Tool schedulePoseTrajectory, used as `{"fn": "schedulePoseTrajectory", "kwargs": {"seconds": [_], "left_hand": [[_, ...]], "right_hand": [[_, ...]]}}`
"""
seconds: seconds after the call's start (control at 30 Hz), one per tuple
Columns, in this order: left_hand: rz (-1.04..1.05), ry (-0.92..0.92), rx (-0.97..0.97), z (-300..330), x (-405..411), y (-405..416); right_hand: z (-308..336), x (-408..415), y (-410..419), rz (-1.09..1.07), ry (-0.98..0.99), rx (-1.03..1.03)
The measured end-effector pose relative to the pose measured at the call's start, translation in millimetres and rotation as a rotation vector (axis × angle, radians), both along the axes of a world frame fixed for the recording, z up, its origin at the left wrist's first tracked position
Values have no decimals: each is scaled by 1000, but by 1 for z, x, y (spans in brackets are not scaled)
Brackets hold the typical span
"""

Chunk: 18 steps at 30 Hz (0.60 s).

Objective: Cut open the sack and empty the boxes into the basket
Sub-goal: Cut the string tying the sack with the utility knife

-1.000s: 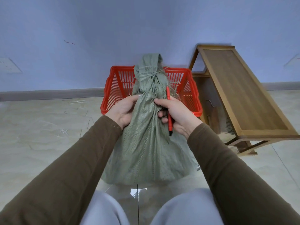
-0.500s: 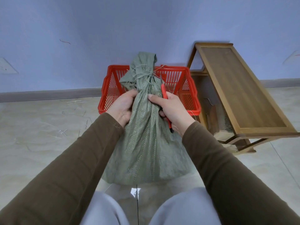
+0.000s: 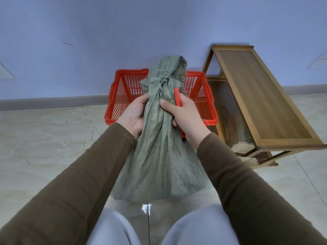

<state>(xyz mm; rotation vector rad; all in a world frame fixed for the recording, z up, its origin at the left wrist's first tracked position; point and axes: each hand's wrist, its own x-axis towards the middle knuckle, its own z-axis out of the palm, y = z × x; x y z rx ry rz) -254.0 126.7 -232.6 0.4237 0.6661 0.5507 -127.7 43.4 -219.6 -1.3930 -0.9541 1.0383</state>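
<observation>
A green woven sack [image 3: 159,161] stands on the floor between my knees, its neck tied shut with string. My left hand [image 3: 133,115] grips the left side of the neck. My right hand [image 3: 185,117] presses the neck from the right with the thumb while holding a red utility knife [image 3: 177,96], whose tip points up beside the tie. Behind the sack stands a red plastic basket [image 3: 122,96]; what lies inside it is hidden. The boxes are hidden inside the sack.
A wooden bench-like table [image 3: 261,101] stands close to the right of the basket. A blue wall and grey skirting board [image 3: 53,103] run behind. Bits of string lie on the tiled floor [image 3: 44,138] to the left.
Both hands have slid a little higher on the sack's neck and the knife tip has come up closer to the tie. The sack top leans slightly right.
</observation>
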Motion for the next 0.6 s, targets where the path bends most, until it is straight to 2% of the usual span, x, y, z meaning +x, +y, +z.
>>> {"fn": "schedulePoseTrajectory", "kwargs": {"seconds": [0.1, 0.17, 0.23, 0.33, 0.47, 0.6], "left_hand": [[56, -8, -59, 3, 0, 1], [164, -2, -69, 2, 0, 7], [260, -10, -34, 1, -2, 11], [281, -16, 16, 3, -2, 10], [195, -52, 17, 3, 1, 5], [-50, -32, 226, 7, -5, -3]], "right_hand": [[2, -3, -1, -24, 101, -29], [3, -2, 0, -56, 153, -65], [2, -1, 0, -71, 164, -79], [0, -1, 1, -116, 240, -46], [-7, -2, 4, -193, 387, -23], [-21, 2, 9, -216, 499, -48]]}}
